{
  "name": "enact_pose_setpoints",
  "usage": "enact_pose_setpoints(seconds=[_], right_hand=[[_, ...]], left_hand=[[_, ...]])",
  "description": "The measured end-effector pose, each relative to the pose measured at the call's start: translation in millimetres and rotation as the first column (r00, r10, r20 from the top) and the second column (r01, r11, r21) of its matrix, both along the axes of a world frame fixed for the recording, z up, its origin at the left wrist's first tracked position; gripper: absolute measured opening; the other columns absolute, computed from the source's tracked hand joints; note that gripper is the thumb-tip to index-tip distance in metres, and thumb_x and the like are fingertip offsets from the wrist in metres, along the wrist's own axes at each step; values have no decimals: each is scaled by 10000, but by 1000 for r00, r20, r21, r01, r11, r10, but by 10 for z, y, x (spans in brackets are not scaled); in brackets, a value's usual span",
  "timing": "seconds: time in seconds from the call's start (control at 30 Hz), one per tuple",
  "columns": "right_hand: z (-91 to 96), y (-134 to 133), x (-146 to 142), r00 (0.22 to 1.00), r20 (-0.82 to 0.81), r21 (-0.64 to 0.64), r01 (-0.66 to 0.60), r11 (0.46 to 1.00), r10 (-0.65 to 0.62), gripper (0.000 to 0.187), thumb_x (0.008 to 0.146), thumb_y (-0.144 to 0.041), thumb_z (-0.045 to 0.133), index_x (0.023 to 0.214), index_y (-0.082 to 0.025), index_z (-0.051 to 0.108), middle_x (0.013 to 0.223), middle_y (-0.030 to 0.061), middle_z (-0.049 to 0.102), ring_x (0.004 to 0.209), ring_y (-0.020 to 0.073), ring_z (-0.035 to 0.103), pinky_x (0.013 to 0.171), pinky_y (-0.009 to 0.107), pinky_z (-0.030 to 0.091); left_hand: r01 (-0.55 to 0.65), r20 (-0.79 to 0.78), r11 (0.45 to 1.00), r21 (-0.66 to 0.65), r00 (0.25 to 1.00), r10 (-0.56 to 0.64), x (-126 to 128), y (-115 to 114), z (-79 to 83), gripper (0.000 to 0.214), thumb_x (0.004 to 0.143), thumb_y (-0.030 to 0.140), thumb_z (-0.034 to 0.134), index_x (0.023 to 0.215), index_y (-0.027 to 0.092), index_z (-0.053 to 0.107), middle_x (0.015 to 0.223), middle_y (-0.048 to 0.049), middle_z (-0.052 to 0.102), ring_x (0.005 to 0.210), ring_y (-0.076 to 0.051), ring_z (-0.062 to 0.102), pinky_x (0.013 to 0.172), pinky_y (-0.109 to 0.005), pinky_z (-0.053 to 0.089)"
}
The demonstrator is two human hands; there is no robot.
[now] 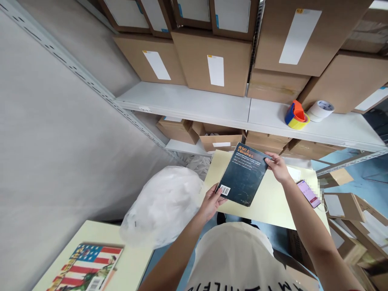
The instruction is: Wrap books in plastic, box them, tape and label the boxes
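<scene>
A dark blue book (242, 176) with orange and white lettering and a barcode is held tilted above the pale yellow table (273, 202). My left hand (212, 201) grips its lower left corner, thumb on the cover near the barcode. At the upper right edge, my right hand (277, 166) pinches the book between thumb and fingers. The fingers behind the book are partly hidden. A phone (308, 194) with a lit pinkish screen lies on the table, right of my right forearm.
A shelf (218, 103) with cardboard boxes (212, 60) crosses ahead, bearing a tape dispenser (296, 116) and a white tape roll (321, 110). A big white plastic bag (166, 202) bulges at left. Magazines with a flag cover (87, 266) lie on the lower left table. Boxes (342, 206) stand right.
</scene>
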State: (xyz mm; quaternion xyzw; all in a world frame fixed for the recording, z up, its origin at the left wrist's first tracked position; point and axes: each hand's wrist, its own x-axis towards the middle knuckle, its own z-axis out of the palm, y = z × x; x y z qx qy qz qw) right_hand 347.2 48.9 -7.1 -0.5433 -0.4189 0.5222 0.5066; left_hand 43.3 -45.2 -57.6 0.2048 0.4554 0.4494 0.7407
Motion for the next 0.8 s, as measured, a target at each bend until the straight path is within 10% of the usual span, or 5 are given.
enact_pose_setpoints(seconds=[0.27, 0.53, 0.8], right_hand=[[50, 41, -97, 994, -23, -26, 108, 994, -109, 541, 607, -570, 813, 998, -248, 623, 774, -43, 639, 634, 115, 570, 522, 230, 483], [50, -39, 103, 995, 2, 41, -101, 994, 101, 434, 698, -365, 732, 1123, -309, 666, 1047, -6, 703, 775, 130, 651, 747, 339, 568], [265, 37, 245, 884, 439, 310, -316, 897, 159, 315, 804, -442, 709, 1070, -273, 711, 1065, 64, 685, 963, 218, 664, 874, 420, 559]], left_hand=[[227, -240, 970, 85, 950, -201, -146, -5, -30, 509, 596, 490, 871, 972, 158, 780, 1032, -110, 763, 923, -246, 697, 933, -420, 537], [-28, -228, 998, 55, 973, 40, -102, -39, -119, 570, 496, 440, 920, 943, 166, 696, 837, -53, 734, 760, -186, 695, 839, -392, 580], [-71, -181, 997, 26, 981, 74, 12, -36, -102, 610, 462, 497, 917, 916, 174, 670, 692, 4, 681, 644, -142, 647, 811, -372, 572]])
